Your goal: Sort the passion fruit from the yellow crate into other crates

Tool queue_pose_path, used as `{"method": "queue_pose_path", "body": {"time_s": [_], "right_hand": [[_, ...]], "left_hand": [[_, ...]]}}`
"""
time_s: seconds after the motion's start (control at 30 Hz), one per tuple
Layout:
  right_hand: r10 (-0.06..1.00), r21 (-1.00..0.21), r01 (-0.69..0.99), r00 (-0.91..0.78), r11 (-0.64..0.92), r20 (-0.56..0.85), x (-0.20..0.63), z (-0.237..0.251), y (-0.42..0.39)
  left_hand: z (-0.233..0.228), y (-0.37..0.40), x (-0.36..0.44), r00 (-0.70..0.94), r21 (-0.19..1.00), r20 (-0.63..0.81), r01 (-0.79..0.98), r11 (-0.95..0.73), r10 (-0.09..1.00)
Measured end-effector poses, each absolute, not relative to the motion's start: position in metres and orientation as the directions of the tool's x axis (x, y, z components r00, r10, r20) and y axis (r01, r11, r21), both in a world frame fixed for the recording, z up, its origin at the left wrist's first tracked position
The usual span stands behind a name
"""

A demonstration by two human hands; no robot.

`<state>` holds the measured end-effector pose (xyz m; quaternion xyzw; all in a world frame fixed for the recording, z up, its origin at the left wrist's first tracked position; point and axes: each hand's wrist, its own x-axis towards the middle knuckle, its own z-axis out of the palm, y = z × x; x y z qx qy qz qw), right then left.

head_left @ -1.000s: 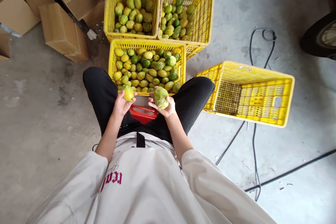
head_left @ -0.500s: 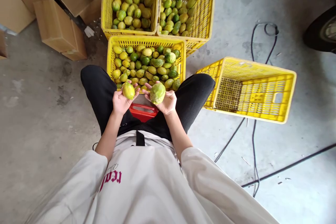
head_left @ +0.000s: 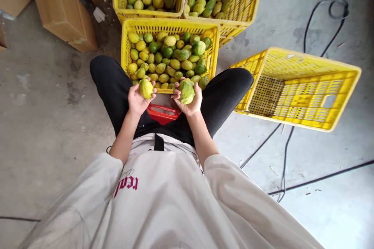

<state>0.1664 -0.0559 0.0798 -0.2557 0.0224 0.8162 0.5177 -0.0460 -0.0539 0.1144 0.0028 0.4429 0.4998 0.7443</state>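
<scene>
Cupping a yellow fruit (head_left: 145, 88), the left hand (head_left: 137, 99) sits level with the right hand (head_left: 189, 103), which grips a green fruit (head_left: 186, 91) just before the full crate (head_left: 171, 25).

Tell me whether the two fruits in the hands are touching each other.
Apart. The head view shows the left fruit and the right fruit with the crate rim visible between them.

ahead: full crate (head_left: 126, 52) | right: empty crate (head_left: 336, 122) | left: bare floor (head_left: 43, 105)
</scene>
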Motion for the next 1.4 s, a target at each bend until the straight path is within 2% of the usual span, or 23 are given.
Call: {"method": "queue_pose_path", "body": {"time_s": [0.17, 0.37, 0.57, 0.8, 0.93, 1.13, 1.27, 1.4], "right_hand": [[0.823, -0.246, -0.862, -0.282, -0.443, -0.494, 0.166, 0.087, -0.056], [0.838, -0.265, -0.844, -0.326, -0.466, -0.438, 0.164, 0.079, -0.058], [0.830, -0.295, -0.836, -0.293, -0.463, -0.474, 0.169, 0.069, -0.057], [0.822, -0.388, -0.806, -0.198, -0.446, -0.534, 0.162, 0.088, -0.053], [0.841, -0.379, -0.823, -0.200, -0.422, -0.503, 0.158, 0.092, -0.052], [0.812, -0.359, -0.818, -0.207, -0.450, -0.546, 0.168, 0.075, -0.053], [0.852, -0.321, -0.858, -0.222, -0.401, -0.474, 0.174, 0.064, -0.054], [0.861, -0.339, -0.858, -0.202, -0.385, -0.467, 0.169, 0.065, -0.053]], "left_hand": [[0.116, -0.053, -0.044, 0.073, 0.442, -0.639, -0.780, 0.443, 0.766], [0.109, -0.053, -0.041, 0.055, 0.456, -0.692, -0.740, 0.495, 0.720], [0.103, -0.056, -0.039, 0.131, 0.465, -0.667, -0.696, 0.547, 0.733], [0.112, -0.053, -0.038, 0.164, 0.422, -0.665, -0.722, 0.548, 0.729], [0.109, -0.053, -0.036, 0.167, 0.436, -0.649, -0.718, 0.543, 0.742], [0.097, -0.059, -0.037, 0.221, 0.508, -0.605, -0.633, 0.585, 0.765], [0.098, -0.058, -0.038, 0.223, 0.504, -0.617, -0.624, 0.597, 0.754], [0.100, -0.053, -0.037, 0.187, 0.491, -0.652, -0.635, 0.597, 0.735]]}}
